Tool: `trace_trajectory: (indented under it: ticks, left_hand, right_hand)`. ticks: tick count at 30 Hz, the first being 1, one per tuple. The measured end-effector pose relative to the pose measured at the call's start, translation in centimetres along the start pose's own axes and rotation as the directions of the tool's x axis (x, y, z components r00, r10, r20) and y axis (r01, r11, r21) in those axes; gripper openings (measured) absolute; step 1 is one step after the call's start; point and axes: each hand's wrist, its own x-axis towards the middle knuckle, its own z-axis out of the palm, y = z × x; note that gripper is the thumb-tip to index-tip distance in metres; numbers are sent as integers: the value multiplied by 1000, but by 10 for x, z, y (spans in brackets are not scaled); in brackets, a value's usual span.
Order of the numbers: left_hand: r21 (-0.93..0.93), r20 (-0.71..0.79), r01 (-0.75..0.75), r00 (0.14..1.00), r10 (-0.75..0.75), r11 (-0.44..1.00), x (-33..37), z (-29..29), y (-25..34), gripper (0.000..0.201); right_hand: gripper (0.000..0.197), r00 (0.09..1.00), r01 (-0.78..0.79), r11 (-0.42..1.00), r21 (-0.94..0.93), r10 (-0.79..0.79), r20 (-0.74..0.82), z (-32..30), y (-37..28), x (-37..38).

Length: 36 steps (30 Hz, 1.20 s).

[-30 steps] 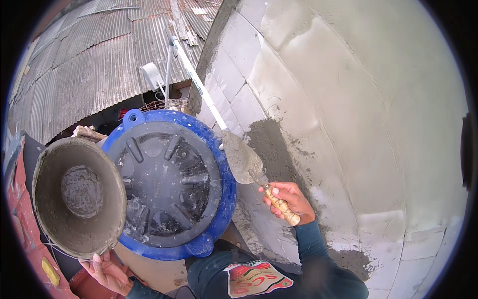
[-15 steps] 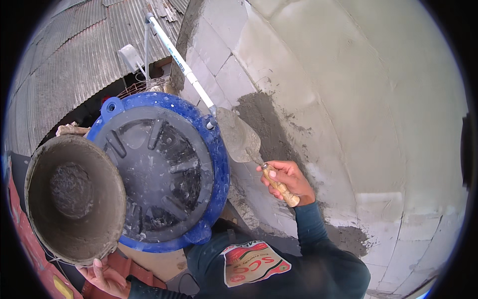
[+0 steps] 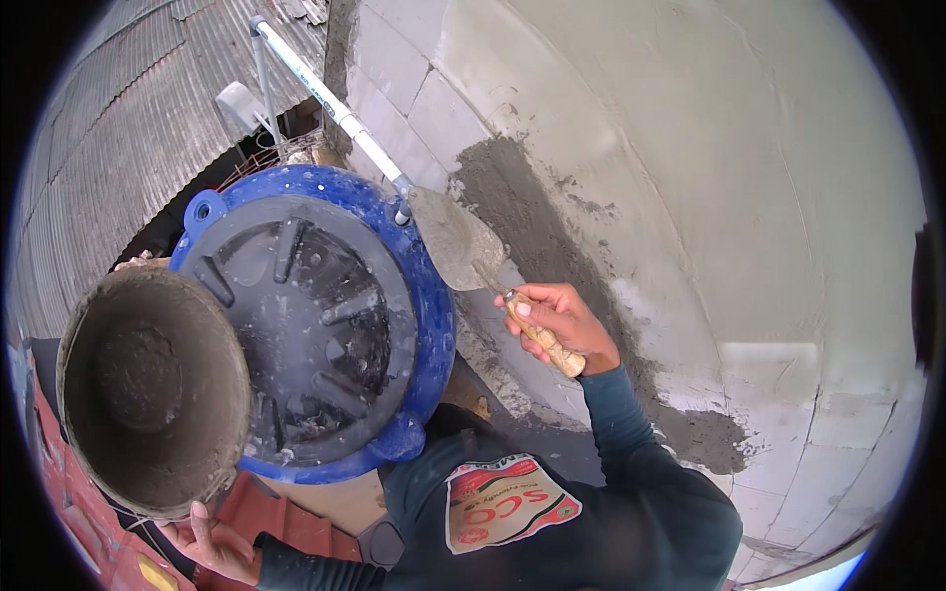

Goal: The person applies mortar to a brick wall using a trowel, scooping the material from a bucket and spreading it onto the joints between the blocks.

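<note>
Head view: we grip a mortar-coated bucket (image 3: 215, 394) in our left hand (image 3: 219, 548) and a trowel (image 3: 458, 241) in our right hand (image 3: 567, 325).
At far left, the bucket's open mouth faces us, our left thumb and fingers grasping its lower rim. Next, partly behind it, sits a blue drum (image 3: 434, 325) with a dark ribbed lid (image 3: 296, 340); a white pipe (image 3: 340, 108) slants toward its right edge. Then the trowel's mortar-smeared blade points up and left, our right hand clenched around its tan handle. Rightmost, the wall (image 3: 729, 197) carries dark mortar (image 3: 532, 207) beside paler, smoother plaster.
</note>
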Motion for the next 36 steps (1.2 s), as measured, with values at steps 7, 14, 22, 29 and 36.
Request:
trace_trajectory:
  ticks: [7,14,22,29,36]
  left_hand:
    - [23,-28,26,999,-25,999,1,-1,6,59]
    - [-24,23,-36,999,37,999,2,19,12,53]
    - [-100,77,-39,996,47,994,-2,55,25,41]
    - [-114,85,-29,996,39,993,-8,65,28,42]
    - [-102,176,43,984,-24,994,-20,121,28,53]
  right_hand:
    - [34,998,-33,999,5,33,51,-5,-5,10]
    - [31,993,20,1000,16,-22,119,-4,-15,18]
    - [33,981,6,999,50,-16,194,-1,-25,25]
    - [34,967,-23,975,219,-35,254,-3,-31,46]
    - [37,990,133,989,57,-136,44,1,-40,19]
